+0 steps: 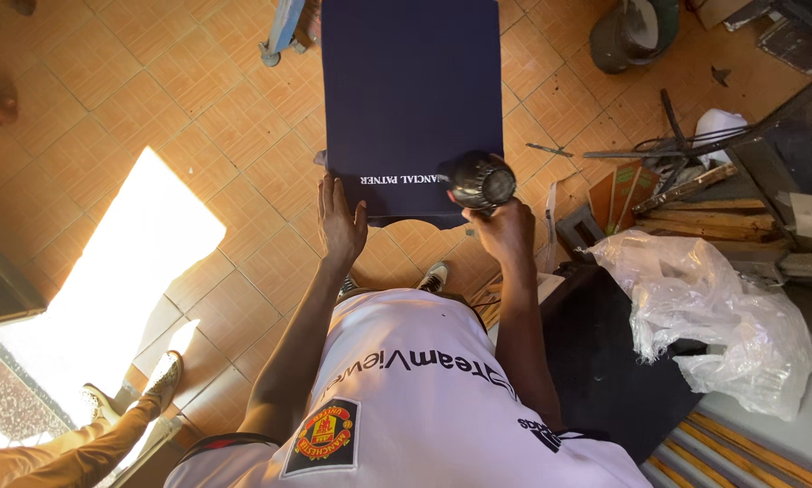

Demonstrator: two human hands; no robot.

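A dark navy garment with white printed lettering lies stretched flat on a narrow board in front of me. My left hand rests flat on its near edge, fingers apart. My right hand grips a black heat gun or blower, whose round nozzle end points at the garment's near right part, just over the lettering.
A crumpled clear plastic bag lies on a surface at my right, beside wooden slats and small boxes. A grey bucket stands at the top right. Another person's legs and shoes are at the lower left on the orange tile floor.
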